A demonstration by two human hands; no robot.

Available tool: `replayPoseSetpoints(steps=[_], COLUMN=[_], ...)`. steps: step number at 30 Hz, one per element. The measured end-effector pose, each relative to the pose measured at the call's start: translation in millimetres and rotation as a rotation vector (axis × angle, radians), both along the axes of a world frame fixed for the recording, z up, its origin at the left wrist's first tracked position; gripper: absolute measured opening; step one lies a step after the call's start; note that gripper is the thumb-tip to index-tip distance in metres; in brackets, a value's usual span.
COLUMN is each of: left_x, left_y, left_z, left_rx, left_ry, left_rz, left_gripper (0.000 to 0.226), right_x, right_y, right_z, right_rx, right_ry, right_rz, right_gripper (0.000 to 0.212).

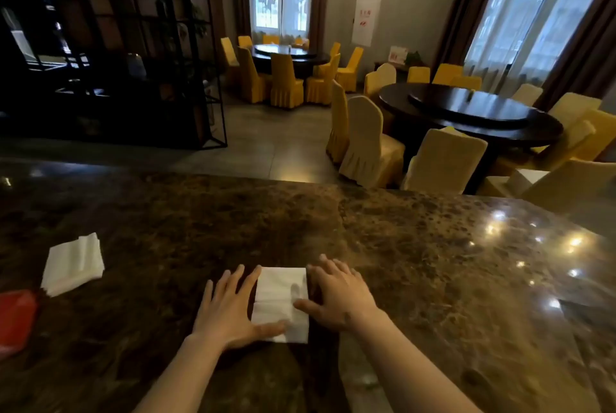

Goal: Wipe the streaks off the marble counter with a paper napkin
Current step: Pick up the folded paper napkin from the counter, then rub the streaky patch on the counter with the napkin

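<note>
A folded white paper napkin (pixel 280 299) lies flat on the brown marble counter (pixel 433 262), near its front middle. My left hand (pixel 230 309) rests palm down on the counter at the napkin's left edge, its thumb on the lower left corner. My right hand (pixel 340 292) lies flat at the napkin's right edge, thumb pressing on the paper. Both hands have spread fingers and neither grips the napkin.
A small stack of white napkins (pixel 73 264) lies on the counter at the left. A red object (pixel 15 319) sits at the left edge. Beyond the counter stand round dark tables (pixel 473 112) with yellow-covered chairs (pixel 366 142) and a black metal shelf (pixel 133 46).
</note>
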State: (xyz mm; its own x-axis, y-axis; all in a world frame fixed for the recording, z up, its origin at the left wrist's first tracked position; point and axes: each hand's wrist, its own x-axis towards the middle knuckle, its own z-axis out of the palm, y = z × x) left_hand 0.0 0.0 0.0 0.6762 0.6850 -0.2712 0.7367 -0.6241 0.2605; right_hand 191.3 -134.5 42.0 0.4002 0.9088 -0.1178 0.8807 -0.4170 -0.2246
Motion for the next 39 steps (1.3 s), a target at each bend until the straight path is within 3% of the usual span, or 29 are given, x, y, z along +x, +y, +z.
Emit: replayPoseSetpoints(steps=[11,18,22,27,31,35,39], left_x=[-32,-34,-27,8,31,35,34], left_y=[12,15,14,0,-17,-22,-21], left_z=[-44,-49,-43,-36,-45,-57,-63], left_rx=[-0.046,-0.038,-0.026,-0.017,-0.031,0.015,0.056], left_ry=[0.058,0.047,0.001,-0.073,-0.041,-0.036,-0.052], left_rz=[-0.015,-0.031,-0.069,-0.119,-0.156,-0.149,-0.149], left_gripper=[0.155,0.158,0.159,0.155,0.153,0.15,0.148], right_x=[-44,-47,-31,24,62,58,30], right_y=[32,27,13,-22,-56,-69,-64], right_z=[-58,-58,-44,-17,-5,-9,-42], right_rx=[-0.051,0.193,0.399,0.643,0.789,0.782,0.46], right_ry=[0.01,-0.074,0.144,0.476,0.456,0.255,0.241], right_rz=[0.286,0.207,-0.06,-0.558,-0.868,-0.646,-0.334], right_gripper=[0.064,0.017,0.015,0.02,0.02,0.021,0.03])
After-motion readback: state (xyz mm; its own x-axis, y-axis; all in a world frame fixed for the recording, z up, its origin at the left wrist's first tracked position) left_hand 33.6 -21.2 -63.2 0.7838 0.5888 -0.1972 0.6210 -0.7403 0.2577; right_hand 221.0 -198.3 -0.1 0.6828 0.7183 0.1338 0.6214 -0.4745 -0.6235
